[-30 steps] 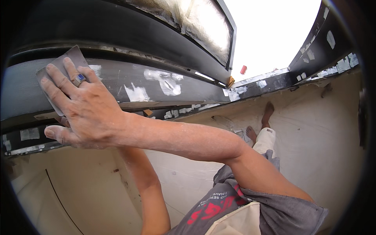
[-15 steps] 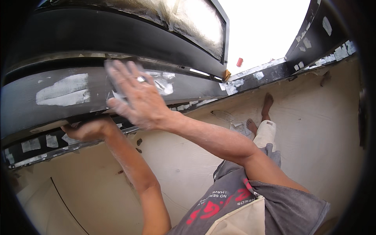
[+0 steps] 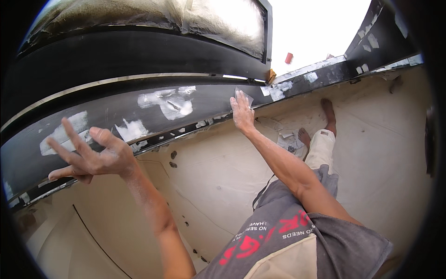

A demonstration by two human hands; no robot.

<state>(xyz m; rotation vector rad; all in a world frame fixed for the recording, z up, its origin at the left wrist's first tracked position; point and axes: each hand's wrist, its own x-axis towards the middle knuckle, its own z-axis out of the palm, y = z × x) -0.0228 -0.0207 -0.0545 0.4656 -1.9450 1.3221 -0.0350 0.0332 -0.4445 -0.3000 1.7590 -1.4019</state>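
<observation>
A long dark grey door frame (image 3: 209,95) runs across in front of me, with white filler patches (image 3: 167,102) spread along it. My right hand (image 3: 242,111) lies on the frame near its right end, pressing a small grey sheet of sandpaper (image 3: 249,98) against the surface. The sheet's far side shows past my fingers. My left hand (image 3: 95,153) is raised in front of the frame's left part, fingers spread, palm up and holding nothing. Behind it is another white patch (image 3: 69,135).
Beyond a narrow gap stands a black panel (image 3: 130,53) with a plastic-covered window (image 3: 223,21). A red block (image 3: 289,58) and a yellowish-brown piece (image 3: 271,76) are by the corner. A second dark frame member (image 3: 381,44) rises at the right. Crumpled paper (image 3: 290,139) lies near my feet.
My right hand has slid right along the frame with the sandpaper, uncovering the middle filler patch. My left hand has come out from under the frame's lower edge and spread open.
</observation>
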